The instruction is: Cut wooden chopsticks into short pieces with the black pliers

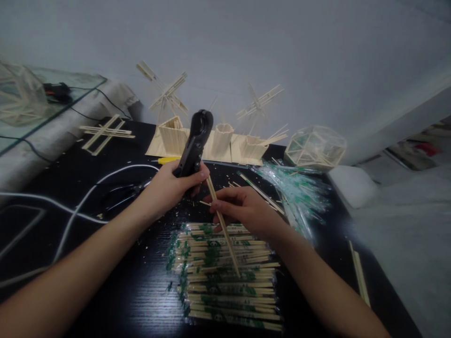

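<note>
My left hand is closed around a black hand cutter, its curved jaw end pointing up. Below the cutter, a pair of bamboo chopsticks slants down toward me, its upper end against my left thumb and fingers. My right hand grips the chopsticks between thumb and fingers near their upper half. Directly under them lies a stack of wrapped chopsticks in clear plastic with green print, spread in rows on the black table.
Behind stand stick-built models with windmill blades. A stick cross lies left, near a white cable. Empty wrappers, a polyhedral stick frame and loose sticks are right. A yellow-handled tool lies behind my left hand.
</note>
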The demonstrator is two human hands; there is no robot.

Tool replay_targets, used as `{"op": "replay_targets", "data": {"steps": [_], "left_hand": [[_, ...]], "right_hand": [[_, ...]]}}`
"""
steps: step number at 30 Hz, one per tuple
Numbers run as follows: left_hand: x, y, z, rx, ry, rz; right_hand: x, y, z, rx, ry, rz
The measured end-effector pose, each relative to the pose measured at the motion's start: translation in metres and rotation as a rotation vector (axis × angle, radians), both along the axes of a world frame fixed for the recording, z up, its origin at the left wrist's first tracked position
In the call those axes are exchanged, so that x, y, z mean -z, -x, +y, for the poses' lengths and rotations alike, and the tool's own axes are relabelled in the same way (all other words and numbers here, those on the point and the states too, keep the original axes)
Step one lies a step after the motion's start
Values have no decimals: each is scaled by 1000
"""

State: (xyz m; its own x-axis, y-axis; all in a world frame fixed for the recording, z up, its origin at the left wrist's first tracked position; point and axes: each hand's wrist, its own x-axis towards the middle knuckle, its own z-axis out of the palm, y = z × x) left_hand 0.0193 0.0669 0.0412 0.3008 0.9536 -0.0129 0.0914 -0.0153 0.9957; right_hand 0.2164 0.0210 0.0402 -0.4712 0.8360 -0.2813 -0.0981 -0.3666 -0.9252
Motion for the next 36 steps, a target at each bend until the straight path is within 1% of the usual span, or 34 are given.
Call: {"op": "replay_targets", "data": {"steps": [3, 5, 8, 10, 13, 17, 20, 25, 28, 31, 33, 34, 36], "left_hand": [[-2, -1, -1, -21, 7, -33], [-2, -1, -1, -50, 9, -38], [1, -3, -2, -83, 1, -61], [4, -4, -3, -102, -4, -89], [10, -10, -8, -108, -31, -50], [16, -21, -19, -52, -68, 53], [21, -28, -27, -38, -96, 98], [29, -30, -32, 53, -181, 158], [30, -30, -30, 94, -178, 217], [27, -28, -28, 135, -201, 270], [24, -25, -26, 108, -255, 321], [21, -23, -25, 70, -288, 355], [16, -17, -21, -46, -341, 442]], "right_hand": [[-3, -2, -1, 48, 4, -10], [-5, -4, 0, 108, 9, 3], [-7, -9, 3, 240, 9, 65], [-8, -12, 6, 354, -1, 110], [-6, -14, 11, 529, -56, 163], [-2, -15, 14, 649, -176, 200], [-1, -14, 14, 693, -262, 193], [-1, -13, 13, 710, -336, 143], [0, -14, 13, 721, -359, 79], [1, -15, 12, 727, -404, 36], [1, -14, 11, 723, -443, 4], [0, -14, 10, 716, -456, -13], [-2, -12, 9, 690, -465, -34]]}}
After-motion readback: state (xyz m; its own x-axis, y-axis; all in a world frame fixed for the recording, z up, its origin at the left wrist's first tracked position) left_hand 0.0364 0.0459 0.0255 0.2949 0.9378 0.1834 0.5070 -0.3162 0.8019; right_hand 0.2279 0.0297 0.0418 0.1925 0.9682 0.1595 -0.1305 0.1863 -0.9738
